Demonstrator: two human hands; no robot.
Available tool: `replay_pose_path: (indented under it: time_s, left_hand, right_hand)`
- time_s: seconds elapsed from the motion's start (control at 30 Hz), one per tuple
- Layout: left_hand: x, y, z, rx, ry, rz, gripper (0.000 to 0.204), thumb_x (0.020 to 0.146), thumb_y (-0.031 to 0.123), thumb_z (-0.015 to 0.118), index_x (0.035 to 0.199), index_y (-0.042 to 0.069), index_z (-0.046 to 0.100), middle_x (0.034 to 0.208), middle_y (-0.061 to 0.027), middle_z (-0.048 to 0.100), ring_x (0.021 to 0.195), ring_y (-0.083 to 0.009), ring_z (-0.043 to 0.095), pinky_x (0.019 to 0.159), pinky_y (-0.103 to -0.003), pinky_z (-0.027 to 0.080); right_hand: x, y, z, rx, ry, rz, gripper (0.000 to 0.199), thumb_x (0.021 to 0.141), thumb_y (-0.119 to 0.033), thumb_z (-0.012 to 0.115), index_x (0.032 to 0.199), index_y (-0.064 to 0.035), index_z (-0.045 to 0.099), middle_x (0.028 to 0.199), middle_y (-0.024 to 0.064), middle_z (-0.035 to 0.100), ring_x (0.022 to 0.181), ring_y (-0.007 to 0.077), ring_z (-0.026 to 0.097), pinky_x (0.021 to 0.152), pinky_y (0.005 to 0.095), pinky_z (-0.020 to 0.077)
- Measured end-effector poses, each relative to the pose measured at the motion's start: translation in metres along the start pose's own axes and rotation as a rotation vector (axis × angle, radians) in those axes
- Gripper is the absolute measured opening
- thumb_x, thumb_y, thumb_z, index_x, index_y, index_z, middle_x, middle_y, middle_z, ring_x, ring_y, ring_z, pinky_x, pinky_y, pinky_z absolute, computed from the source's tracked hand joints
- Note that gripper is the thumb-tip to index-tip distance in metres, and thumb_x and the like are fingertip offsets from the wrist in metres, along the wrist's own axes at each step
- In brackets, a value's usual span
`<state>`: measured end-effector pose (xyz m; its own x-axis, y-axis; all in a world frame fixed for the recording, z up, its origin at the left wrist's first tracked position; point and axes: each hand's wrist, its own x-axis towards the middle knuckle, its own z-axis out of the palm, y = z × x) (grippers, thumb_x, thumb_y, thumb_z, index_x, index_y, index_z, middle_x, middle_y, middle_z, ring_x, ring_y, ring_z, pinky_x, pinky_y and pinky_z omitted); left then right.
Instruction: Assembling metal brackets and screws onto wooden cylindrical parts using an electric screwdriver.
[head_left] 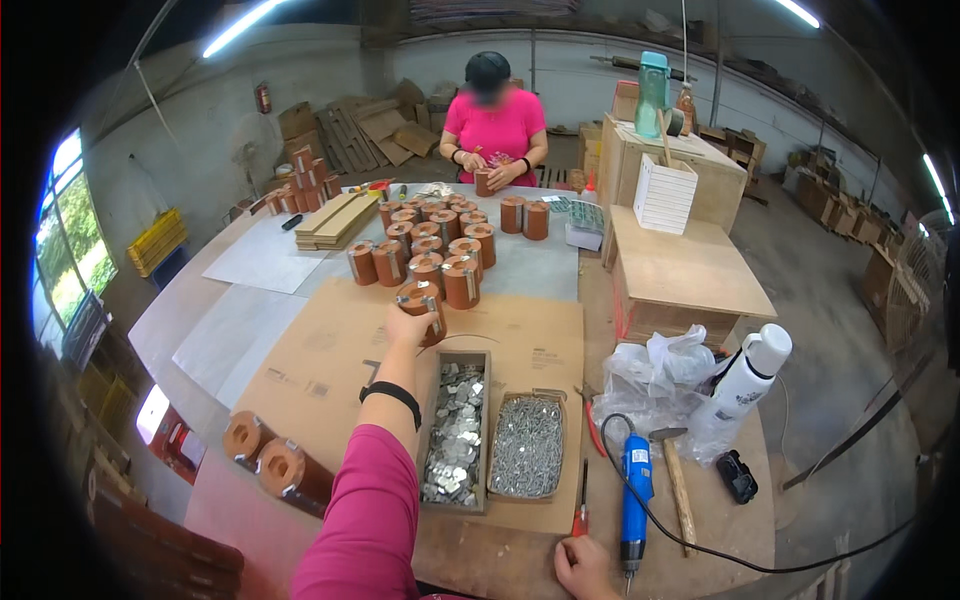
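Your left hand (408, 325) is stretched forward over the cardboard sheet (320, 370) and grips one brown spool (424, 303), held at the near edge of the standing group. Your right hand (583, 566) rests near the table's (190, 300) edge at 6 o'clock, fingers curled loosely, grasping nothing; the tip of the red screwdriver (580, 505) lies just beside it at its 12 o'clock.

At 12 o'clock from the held spool stands the main spool group (432, 245), about fourteen in a tight cluster. Two more spools (524, 216) stand apart at the cluster's 2 o'clock. Two lying spools (268, 455) are on their sides at 8 o'clock from your left hand.

Two open boxes sit side by side between your hands: the long box (456, 430) holds flat metal plates, the short box (527, 447) holds nails. At 3 o'clock from the short box lie one blue power tool (635, 495) with a black cord, one hammer (676, 475) and one white bottle (745, 382) resting on a plastic bag (655, 372).

A second person (494, 125) at the far side holds one spool in both hands.
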<state>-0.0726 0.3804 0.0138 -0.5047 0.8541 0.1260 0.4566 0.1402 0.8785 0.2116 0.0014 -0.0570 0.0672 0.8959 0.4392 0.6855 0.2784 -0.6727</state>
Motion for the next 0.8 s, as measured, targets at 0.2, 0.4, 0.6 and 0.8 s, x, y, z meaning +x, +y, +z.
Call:
replay_pose_path:
  time_s: [0.2, 0.4, 0.6, 0.8]
  left_hand:
    - [0.009, 0.02, 0.024, -0.024, -0.13, -0.248, 0.059, 0.056, 0.019, 0.078, 0.1, -0.001, 0.044, 0.09, -0.0194, 0.059, 0.082, -0.0264, 0.062, 0.052, -0.034, 0.052]
    - [0.05, 0.017, 0.058, -0.067, -0.116, -0.2, 0.06, 0.058, 0.008, 0.078, 0.103, -0.002, 0.039, 0.104, -0.0201, 0.053, 0.086, -0.0291, 0.06, 0.058, -0.035, 0.058]
    - [0.053, 0.021, 0.072, -0.396, -0.491, -0.125, 0.074, 0.073, 0.006, 0.068, 0.127, -0.006, 0.019, 0.123, -0.0211, 0.039, 0.106, -0.0313, 0.049, 0.083, -0.04, 0.049]
    - [0.042, 0.033, 0.052, -0.28, -0.61, 0.222, 0.064, 0.073, 0.007, 0.065, 0.126, -0.004, 0.032, 0.118, -0.0174, 0.048, 0.104, -0.025, 0.051, 0.087, -0.033, 0.042]
  right_hand:
    - [0.012, -0.01, -0.01, 0.039, -0.066, 0.059, 0.004, 0.073, -0.006, 0.059, 0.075, -0.0043, 0.056, 0.068, 0.013, 0.054, 0.061, 0.0303, 0.054, 0.054, 0.0371, 0.0432]
    - [0.016, -0.007, -0.006, 0.03, -0.09, 0.077, 0.005, 0.072, -0.007, 0.06, 0.075, -0.0056, 0.057, 0.067, 0.0113, 0.053, 0.063, 0.0286, 0.054, 0.056, 0.0359, 0.0435]
    - [0.014, -0.009, -0.006, 0.009, -0.101, 0.099, 0.005, 0.071, -0.006, 0.06, 0.075, -0.0053, 0.056, 0.068, 0.0118, 0.054, 0.063, 0.0294, 0.054, 0.057, 0.0369, 0.0434]
    - [0.01, -0.013, -0.01, 0.012, -0.161, 0.037, 0.005, 0.071, -0.006, 0.06, 0.075, -0.0048, 0.056, 0.069, 0.0131, 0.054, 0.063, 0.0314, 0.053, 0.057, 0.038, 0.0433]
